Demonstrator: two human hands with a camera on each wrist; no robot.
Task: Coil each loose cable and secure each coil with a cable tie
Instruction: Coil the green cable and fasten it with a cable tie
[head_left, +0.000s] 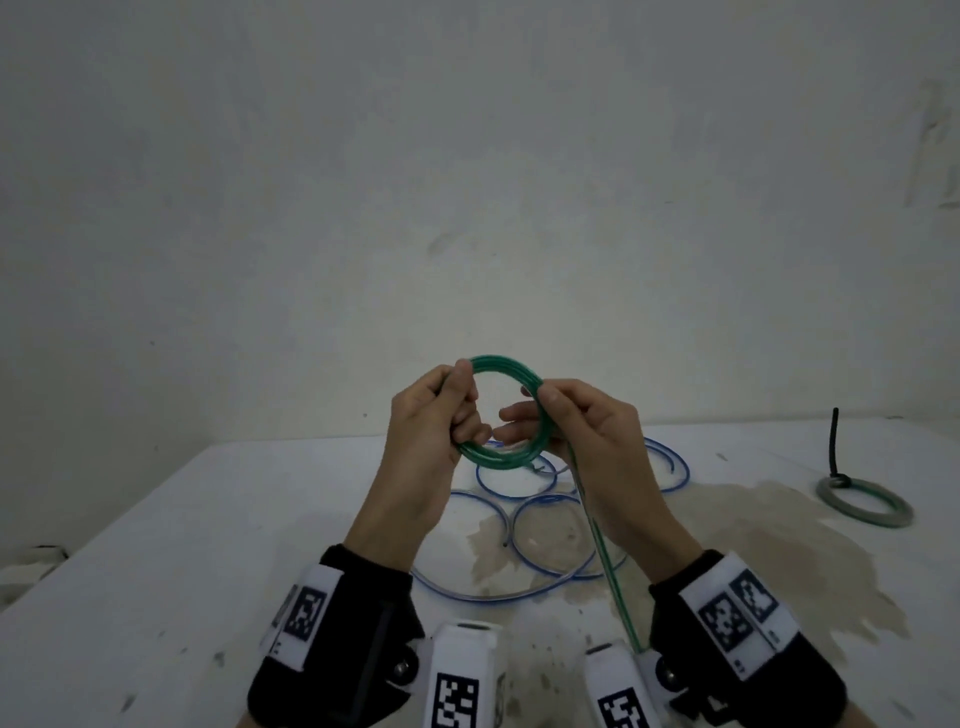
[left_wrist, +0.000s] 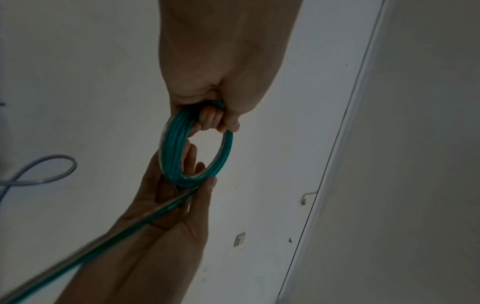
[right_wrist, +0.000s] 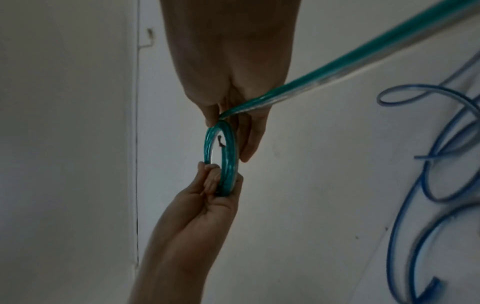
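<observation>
A green cable coil (head_left: 506, 457) of several turns is held up above the white table (head_left: 182, 530). My left hand (head_left: 441, 415) grips its left side with curled fingers (left_wrist: 210, 119). My right hand (head_left: 571, 421) pinches its right side, thumb on top and fingers through the ring. The green cable's loose tail (head_left: 605, 561) runs from the right hand down toward my right wrist (right_wrist: 363, 53). A blue cable (head_left: 524, 493) lies uncoiled in loops on the table under the hands (right_wrist: 428, 185).
A grey coil (head_left: 865, 504) bound by a black cable tie (head_left: 835, 441) with its tail standing up lies at the table's right. A brownish stain (head_left: 753, 545) spreads over the middle of the table. A plain wall (head_left: 467, 182) stands behind.
</observation>
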